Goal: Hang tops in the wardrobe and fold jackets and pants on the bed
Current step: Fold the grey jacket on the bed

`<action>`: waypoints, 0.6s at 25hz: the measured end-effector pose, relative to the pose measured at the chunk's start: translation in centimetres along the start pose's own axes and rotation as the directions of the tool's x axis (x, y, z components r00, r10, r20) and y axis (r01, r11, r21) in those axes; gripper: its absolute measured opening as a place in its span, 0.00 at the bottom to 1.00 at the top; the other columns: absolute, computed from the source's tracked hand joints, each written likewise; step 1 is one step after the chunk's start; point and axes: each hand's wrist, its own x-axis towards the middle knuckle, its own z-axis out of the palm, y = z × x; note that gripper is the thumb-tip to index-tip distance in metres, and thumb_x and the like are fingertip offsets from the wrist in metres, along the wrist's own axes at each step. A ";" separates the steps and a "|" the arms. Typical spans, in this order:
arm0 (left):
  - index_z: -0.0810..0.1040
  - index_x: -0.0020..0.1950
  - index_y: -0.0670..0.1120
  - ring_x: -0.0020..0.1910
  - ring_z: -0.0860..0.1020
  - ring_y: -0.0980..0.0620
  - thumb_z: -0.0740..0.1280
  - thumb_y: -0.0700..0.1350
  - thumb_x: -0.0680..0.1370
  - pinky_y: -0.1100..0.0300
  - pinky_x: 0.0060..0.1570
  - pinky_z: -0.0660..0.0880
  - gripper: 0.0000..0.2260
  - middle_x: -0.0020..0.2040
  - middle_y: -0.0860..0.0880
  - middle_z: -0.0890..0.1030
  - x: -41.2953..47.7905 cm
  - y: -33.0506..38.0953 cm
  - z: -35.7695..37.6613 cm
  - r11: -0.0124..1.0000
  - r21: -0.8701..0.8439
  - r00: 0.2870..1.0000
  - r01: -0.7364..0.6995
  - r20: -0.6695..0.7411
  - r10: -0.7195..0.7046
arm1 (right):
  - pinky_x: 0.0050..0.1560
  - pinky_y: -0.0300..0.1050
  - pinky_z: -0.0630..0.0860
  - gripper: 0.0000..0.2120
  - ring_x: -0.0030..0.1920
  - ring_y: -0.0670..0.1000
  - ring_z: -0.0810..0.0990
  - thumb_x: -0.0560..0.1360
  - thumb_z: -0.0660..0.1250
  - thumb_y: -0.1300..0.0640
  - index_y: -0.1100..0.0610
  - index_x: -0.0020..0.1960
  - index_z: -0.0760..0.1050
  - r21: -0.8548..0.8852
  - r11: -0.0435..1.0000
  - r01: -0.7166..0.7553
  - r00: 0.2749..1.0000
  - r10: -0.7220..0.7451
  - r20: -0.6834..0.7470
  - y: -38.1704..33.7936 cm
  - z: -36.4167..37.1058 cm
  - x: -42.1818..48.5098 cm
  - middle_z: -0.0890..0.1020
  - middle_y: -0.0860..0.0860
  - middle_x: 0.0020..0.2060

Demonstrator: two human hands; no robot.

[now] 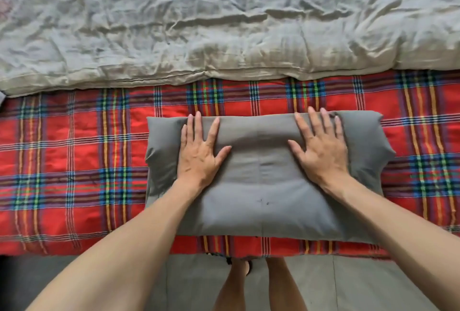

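- Nearest you, below the folded grey garment [261, 211], are the grey floor [186, 283] and your bare legs [281, 283]. The garment's near edge sits close to the bed's edge, so a tug toward you could drag it off.
- Your left hand [199, 154] and right hand [321, 151] lie flat on the garment's far half. The fingers are straight and spread, pressing and gripping nothing.
- The garment looks puffy. Lift your palms quickly and the fold may spring open, and its right end already bulges unevenly.
- Beneath the garment, a red plaid blanket [74, 161] covers the bed. It could bunch if you push forward.
- Beyond the garment, a crumpled pale quilt [224, 24] with faded flowers spans the bed.
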 end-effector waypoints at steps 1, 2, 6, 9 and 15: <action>0.52 0.81 0.52 0.80 0.47 0.37 0.47 0.67 0.79 0.46 0.78 0.43 0.34 0.80 0.36 0.50 -0.3 -2.0 -0.1 0.998 0.019 0.998 0.065 0.018 -0.065 | 0.77 0.61 0.49 0.32 0.77 0.62 0.58 0.79 0.50 0.38 0.52 0.78 0.62 -0.018 0.998 -0.060 0.998 0.060 0.019 2.6 0.1 -0.5 0.64 0.58 0.76; 0.51 0.82 0.51 0.79 0.46 0.37 0.45 0.68 0.79 0.46 0.77 0.42 0.35 0.80 0.34 0.48 -0.6 -3.8 -0.6 0.990 0.055 0.991 0.127 0.045 -0.129 | 0.77 0.62 0.49 0.32 0.77 0.62 0.57 0.79 0.48 0.37 0.52 0.78 0.61 -0.041 0.991 -0.129 0.990 0.131 0.045 4.8 0.0 -0.9 0.63 0.58 0.77; 0.49 0.82 0.45 0.79 0.45 0.34 0.42 0.68 0.79 0.41 0.77 0.46 0.38 0.79 0.31 0.47 -3.2 -7.2 -3.4 0.934 0.112 0.935 0.339 0.070 -0.347 | 0.74 0.67 0.52 0.34 0.77 0.66 0.54 0.80 0.44 0.38 0.57 0.78 0.60 -0.047 0.936 -0.350 0.936 0.352 0.033 7.3 -2.8 -2.5 0.58 0.63 0.78; 0.52 0.81 0.43 0.79 0.46 0.34 0.51 0.65 0.81 0.41 0.77 0.46 0.36 0.79 0.33 0.48 -6.2 -2.7 -4.0 0.988 -0.037 0.987 0.147 -0.063 -0.149 | 0.76 0.65 0.50 0.32 0.78 0.65 0.51 0.80 0.51 0.42 0.57 0.79 0.58 0.085 0.967 -0.240 0.968 0.245 -0.060 0.8 -4.7 -5.1 0.54 0.63 0.78; 0.59 0.80 0.48 0.79 0.51 0.36 0.51 0.66 0.80 0.40 0.75 0.53 0.33 0.80 0.35 0.51 -12.0 2.3 0.9 0.983 0.049 0.983 -0.176 0.059 0.173 | 0.75 0.63 0.56 0.30 0.77 0.62 0.58 0.78 0.55 0.40 0.50 0.77 0.65 0.060 0.993 0.100 0.994 -0.102 0.029 -5.8 0.1 -12.9 0.60 0.55 0.78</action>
